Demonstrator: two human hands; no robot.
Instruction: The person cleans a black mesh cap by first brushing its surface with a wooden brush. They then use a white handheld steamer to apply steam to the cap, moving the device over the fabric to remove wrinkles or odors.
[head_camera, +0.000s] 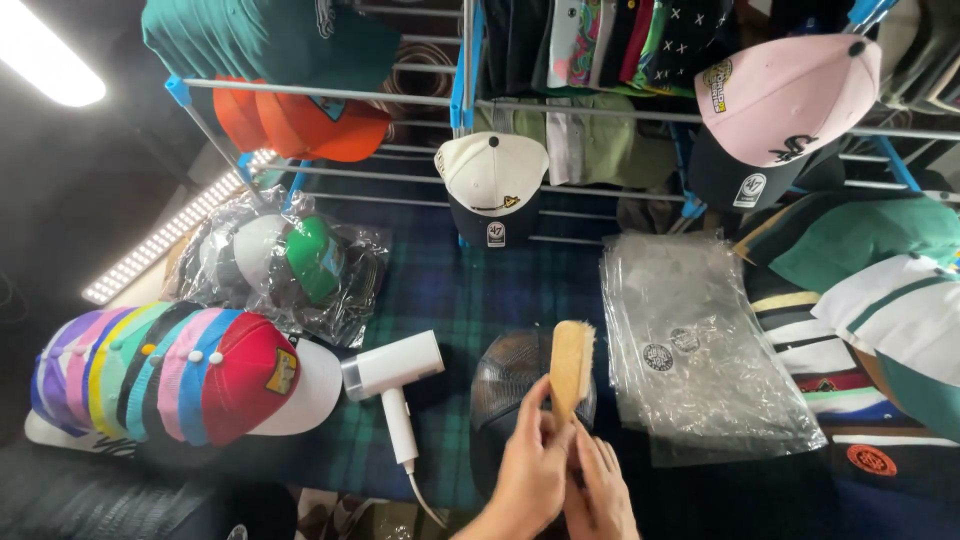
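Metal drying rack with blue joints (600, 112) fills the back, hung with caps; pink cap with dark brim (790, 95) top right, cream-and-navy cap (492, 185) centre, orange caps (300, 125) left. Below it, worktop under dark green plaid cloth (450, 290). Left edge: nested row of multicoloured caps fronted by a red one with white brim (200, 375); behind that, caps bagged in clear plastic (290, 265). Right of centre: stack of flat clear plastic bags (700, 340). White hair dryer (395, 385) lies just left of the black mesh-backed cap (505, 385), which sits on the cloth directly in front of the hands. Left hand (530, 470) is closed around the handle of the wooden brush (571, 365), held upright over the cap; right hand (605, 495) touches the handle base, grip partly hidden. My read: brushing goes best with light strokes along the mesh while the free hand steadies the crown.
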